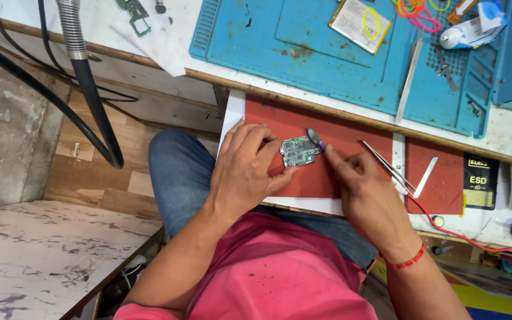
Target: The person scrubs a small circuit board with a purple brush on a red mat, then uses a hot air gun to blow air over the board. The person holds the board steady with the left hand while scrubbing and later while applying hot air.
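Fingers (262, 148) of left hand (245, 172) pinch circuit board (299, 152); right hand (365, 189) fingertips hide its edge.

Bright, even light, soft shadows, sharp focus, slight wide-angle edge distortion.

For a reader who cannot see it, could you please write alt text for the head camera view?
A person's left hand steadies a small green circuit board on a red mat while the right hand presses a purple-tipped tool to its edge. Metal tweezers lie just right, and a blue work mat with a flat battery sits beyond.
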